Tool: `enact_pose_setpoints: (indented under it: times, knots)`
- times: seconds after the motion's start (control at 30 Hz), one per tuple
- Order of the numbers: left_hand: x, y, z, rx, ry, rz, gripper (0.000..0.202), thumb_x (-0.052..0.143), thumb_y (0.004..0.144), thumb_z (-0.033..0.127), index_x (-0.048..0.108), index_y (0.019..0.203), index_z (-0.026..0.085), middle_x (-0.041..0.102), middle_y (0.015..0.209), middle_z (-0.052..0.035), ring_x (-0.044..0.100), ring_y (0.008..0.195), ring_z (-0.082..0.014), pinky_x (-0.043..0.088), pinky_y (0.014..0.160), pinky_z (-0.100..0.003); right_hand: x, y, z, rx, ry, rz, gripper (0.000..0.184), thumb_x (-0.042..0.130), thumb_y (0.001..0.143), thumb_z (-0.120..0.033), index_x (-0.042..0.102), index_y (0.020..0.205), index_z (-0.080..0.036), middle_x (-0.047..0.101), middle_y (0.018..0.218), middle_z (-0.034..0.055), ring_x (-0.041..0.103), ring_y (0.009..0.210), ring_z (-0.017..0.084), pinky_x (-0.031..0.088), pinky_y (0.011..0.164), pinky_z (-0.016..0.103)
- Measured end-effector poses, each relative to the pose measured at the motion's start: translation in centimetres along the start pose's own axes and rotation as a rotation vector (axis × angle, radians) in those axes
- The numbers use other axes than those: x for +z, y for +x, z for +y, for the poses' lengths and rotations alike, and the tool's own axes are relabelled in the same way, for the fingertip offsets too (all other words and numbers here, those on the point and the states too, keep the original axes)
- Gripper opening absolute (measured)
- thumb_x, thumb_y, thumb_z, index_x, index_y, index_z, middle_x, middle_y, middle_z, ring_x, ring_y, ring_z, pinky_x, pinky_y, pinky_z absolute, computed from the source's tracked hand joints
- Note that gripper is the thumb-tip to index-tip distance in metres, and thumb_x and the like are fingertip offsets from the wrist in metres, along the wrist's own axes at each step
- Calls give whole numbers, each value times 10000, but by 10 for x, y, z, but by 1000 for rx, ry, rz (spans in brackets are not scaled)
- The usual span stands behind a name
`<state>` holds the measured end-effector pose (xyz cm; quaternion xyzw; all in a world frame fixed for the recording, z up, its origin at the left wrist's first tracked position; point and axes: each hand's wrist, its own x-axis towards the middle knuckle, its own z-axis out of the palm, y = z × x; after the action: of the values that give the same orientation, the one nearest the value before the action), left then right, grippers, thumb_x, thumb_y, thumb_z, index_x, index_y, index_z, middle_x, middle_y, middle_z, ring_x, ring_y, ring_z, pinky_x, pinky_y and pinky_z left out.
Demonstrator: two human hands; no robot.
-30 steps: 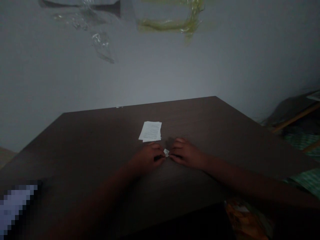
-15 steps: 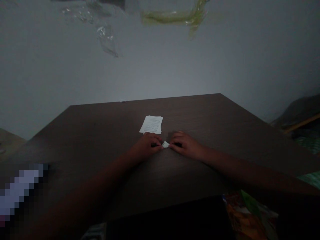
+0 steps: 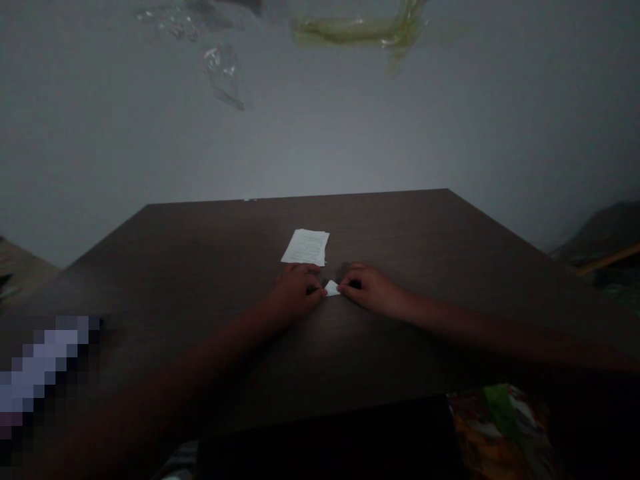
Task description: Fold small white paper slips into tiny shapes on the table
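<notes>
Over the last second the view has tipped up a little, so both hands and the papers sit higher in the picture. The hands themselves have hardly shifted on the table (image 3: 200, 267). The small paper piece (image 3: 332, 288) between them, which showed a printed face a second ago, now shows as a plain white wedge lying low against the wood.

The left hand (image 3: 297, 291) rests on the table with its fingers curled, the tips closed on the left edge of the small paper piece. The right hand (image 3: 371, 288) mirrors it from the other side, its thumb and forefinger drawn together on the right edge. In the dim light it is hard to tell how far the paper is lifted, if at all. It sits near the middle of the table, between the two sets of fingertips.

Just beyond the left hand lies a stack of printed sheets (image 3: 306, 247), flat and slightly fanned, close to the knuckles but apart from the small piece. On the grey wall (image 3: 500, 120) behind the table hang a crumpled bit of clear plastic (image 3: 225, 75) and a strip of yellowish tape (image 3: 360, 30). Below the near edge of the table, at the lower right, lies something with a colourful pattern (image 3: 500, 427).
</notes>
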<state>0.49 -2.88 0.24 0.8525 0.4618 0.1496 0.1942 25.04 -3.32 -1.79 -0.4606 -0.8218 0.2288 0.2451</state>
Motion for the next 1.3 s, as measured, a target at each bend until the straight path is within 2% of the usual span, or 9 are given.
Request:
enact_pose_setpoints:
  times: [0.23,0.33,0.53,0.63,0.73,0.83,1.07,1.2,1.3]
  knots:
    - [0,-4,4,18,9,13,107,760,951,278,841,917,217,705,1442,-119,589,1387,-371,460,1194,-613,0,-6,-2,-10,34,28,144,786,974,-214,752,835,-216,718,915,43,665,929,215,489,869,375]
    - [-1,-5,6,43,19,7,94,760,937,271,836,905,225,743,1314,-114,643,1272,-352,503,1119,-562,0,-9,-2,-42,42,42,160,790,966,-211,740,814,-216,718,922,44,675,953,220,494,892,384]
    - [0,-8,8,87,-5,17,126,681,988,282,796,971,234,784,1046,-62,699,1067,-283,517,1005,-464,0,-14,1,-153,17,56,87,836,917,-196,755,919,-229,736,993,50,674,1022,246,495,941,413]
    - [-3,-8,9,98,-95,30,156,647,1002,299,773,934,237,784,926,-33,702,898,-231,527,902,-378,-2,-15,-1,-150,47,73,74,810,943,-182,761,941,-237,749,989,43,678,1003,236,500,942,409]
    - [-6,-8,12,91,-177,54,200,605,1011,301,751,893,232,771,861,-15,696,808,-209,517,811,-339,-4,-17,-6,-119,79,108,76,807,949,-176,769,943,-241,762,977,37,686,989,231,505,934,401]
    - [-7,-9,15,72,-225,116,159,625,976,290,735,875,234,775,875,-19,714,822,-223,526,790,-345,-7,-18,-12,-93,97,156,75,802,961,-189,773,934,-252,769,946,28,693,965,229,508,932,400]
    - [-4,-10,7,176,-246,265,46,709,932,284,726,917,244,804,1051,-53,746,1010,-261,577,990,-441,-7,-19,-16,-23,208,216,42,831,945,-259,795,966,-259,797,996,33,723,986,232,534,947,400]
    - [-3,-9,5,255,-275,287,39,712,941,263,708,917,232,797,1096,-63,744,1044,-246,588,1000,-432,-4,-19,-17,-5,322,242,60,818,957,-319,806,939,-263,823,1046,43,748,1027,235,557,990,413]
    - [-5,-11,8,227,-283,275,54,718,941,268,701,907,229,794,1088,-62,744,1041,-242,588,1005,-437,-5,-19,-19,13,386,255,69,814,951,-319,802,911,-264,832,1072,46,761,1028,234,574,994,420]
